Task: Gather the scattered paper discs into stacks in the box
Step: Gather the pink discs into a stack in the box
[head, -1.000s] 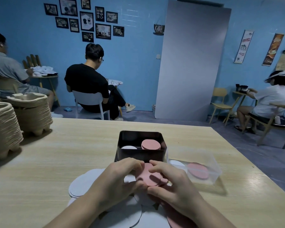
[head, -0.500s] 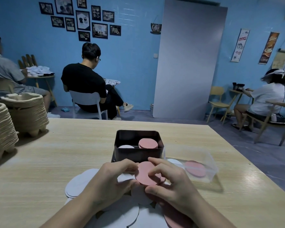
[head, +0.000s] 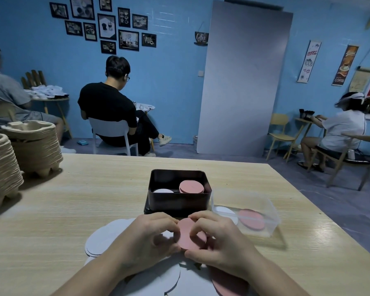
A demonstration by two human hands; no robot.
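Where both hands meet, a pink stack [head: 190, 233] of thin, flat, round paper discs is held just off the table, just in front of the box, face toward the camera.
Left hand [head: 145, 238]: fingers curled, tips pinching the stack's left rim.
Right hand [head: 220, 242]: fingers curled, tips on its right rim and face.

Box [head: 177, 202]: dark, smooth-walled, rectangular, rounded corners, open top. Two piles inside: pink pile [head: 191, 186] at right, nearly to the rim; white pile [head: 163, 190] at left, lower.

Loose white discs [head: 100, 238]: larger, matte, overlapping under the hands and forearms. Count hidden by the arms. One large pink disc [head: 229, 283] lies under the right wrist.

Clear tub [head: 265, 212]: translucent plastic, rounded corners, just right of the box. One white and one pink disc show through it; in or under it, cannot tell.

Table [head: 73, 199]: pale wood grain, matte. Open surface left of the discs and beyond the box. Right edge runs near the tub.

Two stacks of ridged pulp trays [head: 30, 146] stand at the far left.
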